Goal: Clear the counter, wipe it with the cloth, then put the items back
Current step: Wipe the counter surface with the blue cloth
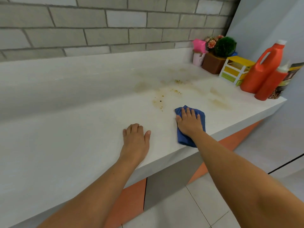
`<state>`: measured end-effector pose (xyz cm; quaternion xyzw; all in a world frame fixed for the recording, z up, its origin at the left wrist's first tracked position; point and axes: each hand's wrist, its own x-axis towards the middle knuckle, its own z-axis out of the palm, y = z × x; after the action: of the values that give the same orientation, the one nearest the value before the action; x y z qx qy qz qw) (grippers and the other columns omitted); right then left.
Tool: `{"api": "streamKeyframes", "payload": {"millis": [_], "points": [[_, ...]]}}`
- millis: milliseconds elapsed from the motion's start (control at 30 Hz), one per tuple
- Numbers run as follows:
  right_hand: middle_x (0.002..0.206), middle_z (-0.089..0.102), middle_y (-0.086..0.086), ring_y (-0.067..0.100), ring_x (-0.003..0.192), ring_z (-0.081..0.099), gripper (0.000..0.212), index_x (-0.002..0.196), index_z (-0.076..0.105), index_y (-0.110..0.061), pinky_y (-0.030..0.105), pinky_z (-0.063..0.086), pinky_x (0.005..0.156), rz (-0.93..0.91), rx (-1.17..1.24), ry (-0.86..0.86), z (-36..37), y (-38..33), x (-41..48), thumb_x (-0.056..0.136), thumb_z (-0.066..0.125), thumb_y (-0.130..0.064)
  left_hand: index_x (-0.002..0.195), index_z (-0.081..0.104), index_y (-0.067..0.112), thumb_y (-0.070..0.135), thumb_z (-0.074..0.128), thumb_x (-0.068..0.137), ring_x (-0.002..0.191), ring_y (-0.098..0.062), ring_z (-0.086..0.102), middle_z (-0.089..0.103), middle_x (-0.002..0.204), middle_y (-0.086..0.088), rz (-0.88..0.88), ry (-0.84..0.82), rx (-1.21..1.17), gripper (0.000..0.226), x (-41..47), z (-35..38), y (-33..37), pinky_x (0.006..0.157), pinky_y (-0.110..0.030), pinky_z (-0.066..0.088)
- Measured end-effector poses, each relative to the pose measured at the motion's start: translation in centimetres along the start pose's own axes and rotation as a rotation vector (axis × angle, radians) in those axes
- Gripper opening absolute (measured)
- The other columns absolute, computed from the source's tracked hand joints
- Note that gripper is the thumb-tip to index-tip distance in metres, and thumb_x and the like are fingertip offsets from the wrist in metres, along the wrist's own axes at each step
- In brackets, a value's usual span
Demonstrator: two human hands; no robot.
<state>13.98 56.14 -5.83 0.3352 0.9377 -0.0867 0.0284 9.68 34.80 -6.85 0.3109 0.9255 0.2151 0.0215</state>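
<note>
Pressing blue cloth (183, 138) at counter (82, 122) edge, right grip (189, 122) lies flat; left grip (135, 139) rests released.

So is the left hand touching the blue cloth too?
Apart. The head view shows bare white counter between the left hand and the blue cloth; only the right hand lies flat on the cloth.

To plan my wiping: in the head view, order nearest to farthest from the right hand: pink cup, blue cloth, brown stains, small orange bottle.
1. blue cloth, under the right hand
2. brown stains, ahead left
3. small orange bottle, right end
4. pink cup, back corner
</note>
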Motion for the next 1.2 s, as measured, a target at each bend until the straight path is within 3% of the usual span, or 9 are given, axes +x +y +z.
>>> {"api": "streamKeyframes", "payload": {"millis": [133,200,367,500,667,733,867,1100,1200], "points": [[0.159,0.005,0.001,0.019,0.147,0.001,0.051,0.151,0.011,-0.019,0.038,-0.002,0.118,-0.277,0.028,-0.002,1.4,-3.1,-4.6,0.102,0.017,-0.037,0.136,0.040,0.006,0.033,0.023,0.101,0.134,-0.024,0.027,0.035,0.144,-0.009,-0.005,0.003,0.011,0.047,0.1,0.0,-0.1,0.116,-0.039,0.013],[0.159,0.010,-0.005,0.013,0.147,0.004,0.049,0.150,0.016,-0.025,0.034,-0.002,0.118,-0.331,0.058,0.014,1.7,-1.9,-6.6,0.102,0.018,-0.038,0.136,0.040,0.006,0.033,0.024,0.101,0.135,-0.024,0.027,0.035,0.144,-0.008,-0.007,0.009,0.002,0.047,0.1,0.0,-0.1,0.116,-0.038,0.012],[0.159,0.009,0.000,0.017,0.147,0.006,0.050,0.150,0.016,-0.022,0.040,0.002,0.118,-0.072,0.043,0.035,0.0,4.0,-3.0,0.102,0.021,-0.035,0.136,0.040,0.007,0.034,0.024,0.101,0.136,-0.021,0.024,0.034,0.144,-0.006,0.010,0.022,-0.008,0.047,-0.2,-0.1,-0.1,0.117,-0.035,0.008],[0.159,0.006,0.005,0.025,0.146,0.003,0.055,0.151,0.011,-0.015,0.047,0.003,0.119,0.009,0.011,0.030,-0.2,2.4,1.3,0.101,0.017,-0.037,0.135,0.041,0.007,0.036,0.023,0.101,0.135,-0.021,0.025,0.035,0.143,-0.005,-0.009,0.028,-0.007,0.048,-0.1,0.0,0.0,0.117,-0.037,0.010],[0.159,0.001,0.003,0.021,0.147,-0.001,0.054,0.151,0.005,-0.017,0.041,-0.003,0.118,-0.303,0.001,-0.021,1.5,-3.8,-2.0,0.102,0.015,-0.038,0.126,0.052,0.007,0.047,0.010,0.096,0.130,-0.024,0.032,0.042,0.139,-0.009,-0.032,0.055,-0.067,0.065,-0.2,0.0,0.1,0.114,-0.038,0.020],[0.160,0.000,-0.001,0.017,0.147,-0.003,0.052,0.151,0.006,-0.020,0.038,-0.005,0.118,-0.437,0.018,-0.032,1.6,-3.9,-4.9,0.102,0.016,-0.037,0.127,0.052,0.007,0.051,0.008,0.092,0.131,-0.025,0.033,0.041,0.141,-0.010,-0.060,0.087,-0.037,0.072,-0.2,0.0,0.2,0.116,-0.040,0.016],[0.159,0.004,-0.009,0.009,0.146,-0.002,0.048,0.150,0.012,-0.028,0.034,-0.009,0.117,-0.541,0.056,-0.029,1.2,0.5,-7.7,0.103,0.017,-0.036,0.138,0.042,0.007,0.035,0.019,0.101,0.141,-0.021,0.022,0.032,0.150,-0.008,-0.206,0.180,-0.084,0.052,0.2,0.4,3.4,0.117,-0.040,-0.001],[0.159,-0.006,0.005,0.022,0.147,-0.009,0.051,0.150,0.007,-0.030,0.051,-0.007,0.115,-0.170,-0.008,-0.029,-0.6,7.2,-0.2,0.101,0.015,-0.040,0.150,0.001,0.013,0.042,0.007,0.099,0.145,-0.023,-0.013,-0.007,0.159,-0.004,-0.327,0.120,0.042,0.059,2.5,3.7,8.9,0.115,-0.044,-0.012],[0.159,-0.007,0.005,0.023,0.147,-0.008,0.054,0.151,0.001,-0.024,0.050,-0.007,0.115,-0.253,0.013,-0.058,-0.4,5.4,-0.2,0.101,0.014,-0.038,0.150,-0.003,0.012,0.043,0.007,0.099,0.145,-0.024,-0.014,-0.009,0.158,-0.006,-0.367,0.114,0.102,0.060,2.7,4.2,8.9,0.115,-0.045,-0.011]]}}
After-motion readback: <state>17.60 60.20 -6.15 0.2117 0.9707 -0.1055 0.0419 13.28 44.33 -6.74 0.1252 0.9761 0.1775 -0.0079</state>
